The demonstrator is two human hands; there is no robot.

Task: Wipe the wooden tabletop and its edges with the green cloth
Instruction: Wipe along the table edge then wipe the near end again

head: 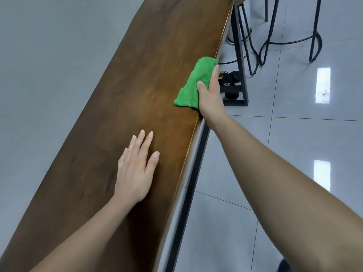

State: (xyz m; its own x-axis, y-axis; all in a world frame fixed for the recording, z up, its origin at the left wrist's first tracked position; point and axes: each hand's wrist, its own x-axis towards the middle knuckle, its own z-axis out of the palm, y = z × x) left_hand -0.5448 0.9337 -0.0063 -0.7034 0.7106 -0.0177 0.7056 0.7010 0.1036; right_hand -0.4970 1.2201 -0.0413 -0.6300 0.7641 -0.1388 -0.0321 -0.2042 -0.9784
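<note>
A long, narrow wooden tabletop (149, 79) runs from the lower left to the upper right. The green cloth (193, 85) lies folded at the tabletop's right edge, partly draped over it. My right hand (209, 95) grips the cloth there, thumb on top and fingers wrapped down over the edge. My left hand (137, 167) rests flat on the wood nearer to me, fingers apart, holding nothing.
A grey wall borders the tabletop on the left. To the right is a glossy tiled floor (294, 154). A black metal table leg (240, 61), a small toy vehicle (229, 79) and black stool legs (314, 32) stand beyond the right edge.
</note>
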